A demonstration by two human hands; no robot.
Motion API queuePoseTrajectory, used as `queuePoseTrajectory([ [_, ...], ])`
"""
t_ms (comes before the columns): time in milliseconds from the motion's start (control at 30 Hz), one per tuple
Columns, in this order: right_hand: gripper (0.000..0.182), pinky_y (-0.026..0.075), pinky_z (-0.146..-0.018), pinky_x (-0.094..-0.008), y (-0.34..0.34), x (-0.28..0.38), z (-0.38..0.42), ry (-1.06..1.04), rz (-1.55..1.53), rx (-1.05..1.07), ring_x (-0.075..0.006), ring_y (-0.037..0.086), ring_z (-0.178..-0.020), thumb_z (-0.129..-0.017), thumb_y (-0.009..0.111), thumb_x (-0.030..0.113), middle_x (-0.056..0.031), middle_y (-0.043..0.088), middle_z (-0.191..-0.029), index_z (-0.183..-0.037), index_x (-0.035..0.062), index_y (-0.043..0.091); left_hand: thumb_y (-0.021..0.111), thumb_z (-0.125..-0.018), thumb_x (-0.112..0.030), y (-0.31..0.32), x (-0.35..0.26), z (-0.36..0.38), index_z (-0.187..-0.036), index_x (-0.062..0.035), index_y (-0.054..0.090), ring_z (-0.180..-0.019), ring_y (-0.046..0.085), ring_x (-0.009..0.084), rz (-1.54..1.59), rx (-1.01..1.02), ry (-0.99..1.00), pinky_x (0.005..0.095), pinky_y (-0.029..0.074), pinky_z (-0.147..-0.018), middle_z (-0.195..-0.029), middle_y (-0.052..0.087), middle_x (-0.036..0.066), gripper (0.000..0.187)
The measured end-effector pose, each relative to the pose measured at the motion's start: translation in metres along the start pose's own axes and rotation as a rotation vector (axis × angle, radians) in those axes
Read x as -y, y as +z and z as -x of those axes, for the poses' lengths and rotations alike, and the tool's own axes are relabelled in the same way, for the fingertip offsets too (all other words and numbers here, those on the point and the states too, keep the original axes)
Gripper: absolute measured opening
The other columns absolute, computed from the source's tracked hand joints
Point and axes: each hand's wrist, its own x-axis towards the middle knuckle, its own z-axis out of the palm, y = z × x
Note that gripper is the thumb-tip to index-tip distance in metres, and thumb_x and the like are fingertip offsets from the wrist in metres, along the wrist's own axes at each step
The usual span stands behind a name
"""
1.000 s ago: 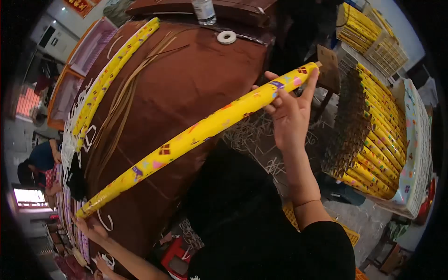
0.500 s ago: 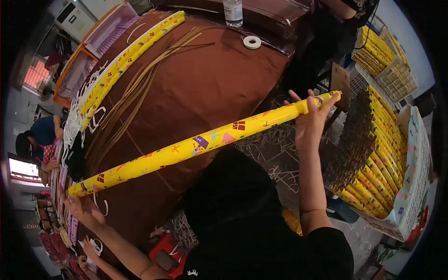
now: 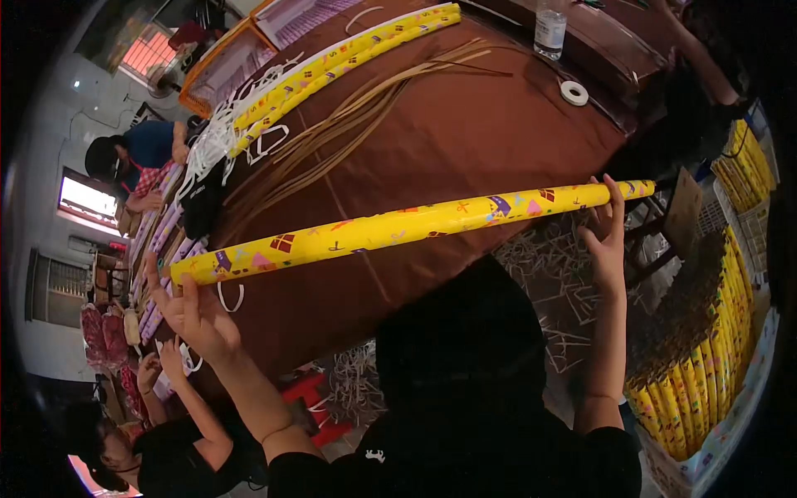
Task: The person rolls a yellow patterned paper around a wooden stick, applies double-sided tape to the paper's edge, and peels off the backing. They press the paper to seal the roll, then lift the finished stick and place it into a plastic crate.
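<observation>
A long yellow tube (image 3: 398, 230), printed with small presents and bows, stretches across in front of me above the brown-covered table. My left hand (image 3: 198, 319) holds its left end, with fingers at the tip. Near the right end, my right hand (image 3: 606, 245) supports it, a finger lying over the tube and the thumb apart below. The tube's right tip sticks out past that hand. Beyond it on the table (image 3: 465, 141) lie similar yellow tubes (image 3: 349, 62), thin brown strips (image 3: 357, 108) and tangled white cords (image 3: 217, 141).
A white tape roll (image 3: 574, 93) and a clear bottle (image 3: 550, 31) stand at the far side. On the right, a basket (image 3: 726, 448) holds many yellow tubes (image 3: 697, 390). Paper scraps (image 3: 540, 266) litter the floor. Two co-workers (image 3: 149, 145) (image 3: 178, 452) are on the left.
My view has turned, so the table and its things sit further right. The yellow tube looks more level. My right hand's fingers are now further in from the tube's right tip.
</observation>
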Motion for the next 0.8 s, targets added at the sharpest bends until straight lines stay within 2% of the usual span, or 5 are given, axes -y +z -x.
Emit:
queuePoseTrajectory([
  [233,0.058,0.04,-0.104,-0.0379,-0.007,-0.018,0.003,-0.081,0.498,-0.229,-0.0223,0.046,-0.128,-0.09,0.061,0.0,-0.0123,0.049,-0.136,-0.141,0.0175,0.04,0.053,-0.093,0.005,0.019,0.005,0.0,-0.144,-0.003,0.027,-0.103,0.06,0.019,-0.001,-0.001,-0.038,0.0335,0.05,-0.091,-0.115,0.058,0.011,0.058],
  [367,0.053,0.044,-0.05,-0.0242,-0.028,-0.026,0.011,-0.099,1.188,-0.325,-0.006,0.053,-0.059,-0.09,0.064,0.006,-0.0007,0.064,-0.093,-0.138,0.0243,0.052,0.057,-0.09,0.006,0.028,0.008,-0.005,-0.144,-0.0058,0.03,-0.095,0.061,0.0122,-0.021,0.004,-0.066,0.0239,0.051,-0.084,-0.108,0.061,0.009,0.061],
  [433,0.058,0.047,-0.059,-0.0307,-0.03,-0.02,0.009,-0.436,1.566,-0.335,-0.015,0.055,-0.065,-0.086,0.068,0.009,-0.0036,0.061,-0.093,-0.139,0.0267,0.05,0.058,-0.09,0.006,0.032,0.005,-0.009,-0.143,-0.0067,0.031,-0.088,0.062,0.0113,-0.116,0.002,-0.086,0.0214,0.052,-0.079,-0.103,0.062,0.008,0.061],
  [533,0.051,0.045,-0.083,-0.044,-0.029,0.011,0.006,-0.763,1.495,-0.083,-0.0307,0.053,-0.101,-0.083,0.068,0.006,-0.011,0.056,-0.11,-0.131,0.019,0.056,0.062,-0.088,0.002,0.037,0.003,-0.033,-0.14,-0.0061,0.035,-0.078,0.062,0.0095,-0.212,-0.004,-0.141,0.0201,0.052,-0.068,-0.095,0.064,0.008,0.059],
  [800,0.038,0.04,-0.06,-0.0339,-0.031,0.034,0.048,-0.221,0.631,0.379,-0.0251,0.051,-0.072,-0.08,0.069,0.008,-0.0111,0.054,-0.084,-0.116,-0.0013,0.061,0.06,-0.095,-0.019,0.045,0.041,-0.125,-0.13,-0.0043,0.047,-0.046,0.039,0.001,-0.556,0.085,-0.063,0.0182,0.027,-0.042,-0.069,0.057,-0.003,0.04],
])
